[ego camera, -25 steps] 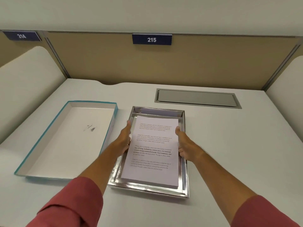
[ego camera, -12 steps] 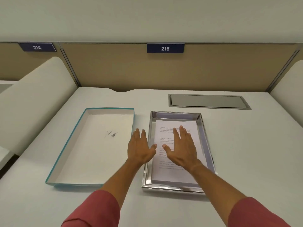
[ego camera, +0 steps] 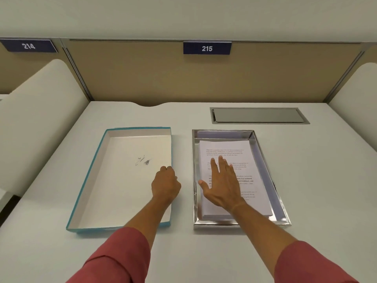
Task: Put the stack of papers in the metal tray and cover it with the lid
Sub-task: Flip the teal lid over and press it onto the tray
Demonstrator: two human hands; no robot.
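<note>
The stack of printed white papers (ego camera: 224, 149) lies flat inside the shiny metal tray (ego camera: 264, 160) right of centre on the desk. My right hand (ego camera: 222, 184) rests palm down on the papers with its fingers spread, holding nothing. To the left lies the lid (ego camera: 122, 180), a shallow box with a teal outside and a white inside, turned open side up, with a small dark scribble on its floor. My left hand (ego camera: 165, 186) is at the lid's right wall, and its fingers curl over that rim.
A grey recessed hatch (ego camera: 258, 115) sits in the white desk (ego camera: 326, 180) behind the tray. A tan partition with a blue label 215 (ego camera: 207, 48) closes the back. Rounded white dividers (ego camera: 40, 119) stand at both sides.
Both hands let go of the sides of the paper stack. My right hand now lies flat on top of it. My left hand moved left to the lid's right rim and curled over it.
</note>
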